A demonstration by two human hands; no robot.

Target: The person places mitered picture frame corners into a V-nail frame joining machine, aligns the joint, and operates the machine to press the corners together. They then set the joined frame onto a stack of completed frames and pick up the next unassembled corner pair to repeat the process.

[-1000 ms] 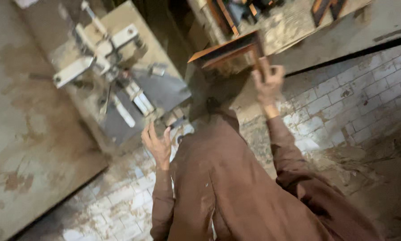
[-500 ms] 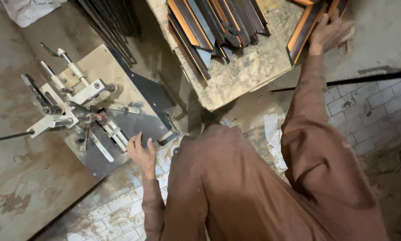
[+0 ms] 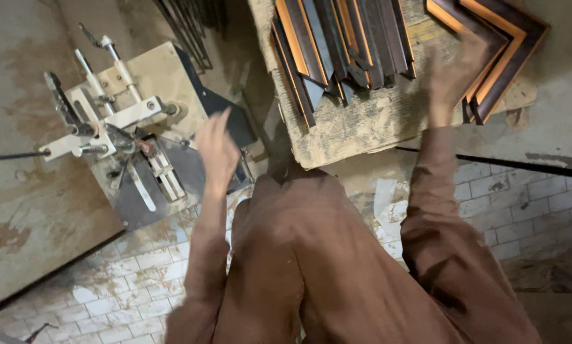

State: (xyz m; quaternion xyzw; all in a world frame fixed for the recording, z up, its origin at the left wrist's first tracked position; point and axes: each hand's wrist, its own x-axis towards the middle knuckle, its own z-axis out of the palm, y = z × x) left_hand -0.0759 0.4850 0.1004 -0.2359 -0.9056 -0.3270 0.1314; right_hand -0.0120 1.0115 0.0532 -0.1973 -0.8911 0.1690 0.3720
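Presently, findings:
Right hand (image 3: 448,79): resting on the corner frame (image 3: 496,44) at the tabletop (image 3: 362,124) edge; fingers blurred, grip cannot be told.
Left hand (image 3: 217,150): hanging free, fingers apart, beside the clamp machine (image 3: 123,137).
Mouldings (image 3: 337,44): lying stacked mid-tabletop.
Advice: supporting both legs should be protecting the mitre joint.

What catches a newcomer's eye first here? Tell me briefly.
The stack of dark frame strips on the worn board, top centre. The right hand reaches a joined frame corner at top right, while the left hand hovers by the metal clamping machine.
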